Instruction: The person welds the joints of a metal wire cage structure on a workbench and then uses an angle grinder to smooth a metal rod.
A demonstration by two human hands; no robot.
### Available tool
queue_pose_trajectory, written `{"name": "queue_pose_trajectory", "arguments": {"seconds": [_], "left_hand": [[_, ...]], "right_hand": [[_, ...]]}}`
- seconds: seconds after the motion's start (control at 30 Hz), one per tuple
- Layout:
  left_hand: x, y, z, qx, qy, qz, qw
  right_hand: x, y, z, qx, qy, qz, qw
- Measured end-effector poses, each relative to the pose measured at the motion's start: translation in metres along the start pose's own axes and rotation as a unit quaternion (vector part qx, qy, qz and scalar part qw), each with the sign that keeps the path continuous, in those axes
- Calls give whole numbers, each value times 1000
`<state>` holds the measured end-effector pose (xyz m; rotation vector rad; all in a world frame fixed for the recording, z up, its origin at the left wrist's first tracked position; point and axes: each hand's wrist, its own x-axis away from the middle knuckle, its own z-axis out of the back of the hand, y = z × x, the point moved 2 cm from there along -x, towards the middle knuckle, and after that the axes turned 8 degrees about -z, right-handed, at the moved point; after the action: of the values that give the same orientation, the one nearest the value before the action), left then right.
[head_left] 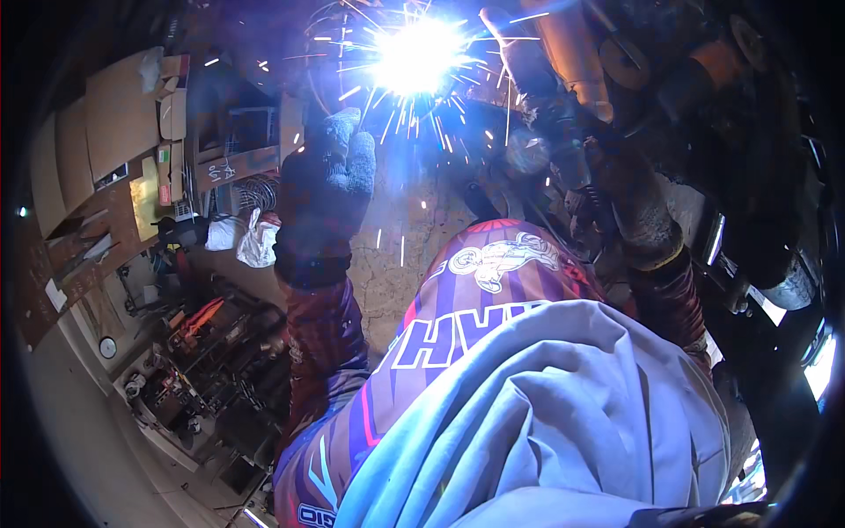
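Observation:
A glaring welding arc (418, 57) throws sparks in all directions at the top middle and washes out the work around it. Just below and left of the glare is my left hand (350, 154), in a pale knit glove with a dark cuff. Its fingers are curled, and whatever they may hold is hidden. On the other side, my right hand (563, 132) reaches up from a thick dark gauntlet, beside an orange-brown cylindrical piece (572, 57). Shadow hides its fingers, so its grip cannot be made out.
Flattened cardboard boxes (123, 114) stand at the far left. White bags (258, 238) sit near a coil of wire (257, 194). Cluttered tools and equipment (207, 352) lie lower left. More cylindrical metal parts (704, 79) crowd the dark right side. Grey cloth (546, 405) drapes over my front.

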<state>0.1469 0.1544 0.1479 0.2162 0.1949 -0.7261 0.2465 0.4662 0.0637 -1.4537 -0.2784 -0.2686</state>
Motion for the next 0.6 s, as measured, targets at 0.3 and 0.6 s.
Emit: {"name": "queue_pose_trajectory", "arguments": {"seconds": [0.3, 0.6], "left_hand": [[-7, -9, -3, -110, -16, -167, 980], [0, -5, 6, 21, -29, 28, 999]], "right_hand": [[3, 1, 1, 248, 34, 185, 950], [11, -21, -4, 351, 54, 166, 920]]}}
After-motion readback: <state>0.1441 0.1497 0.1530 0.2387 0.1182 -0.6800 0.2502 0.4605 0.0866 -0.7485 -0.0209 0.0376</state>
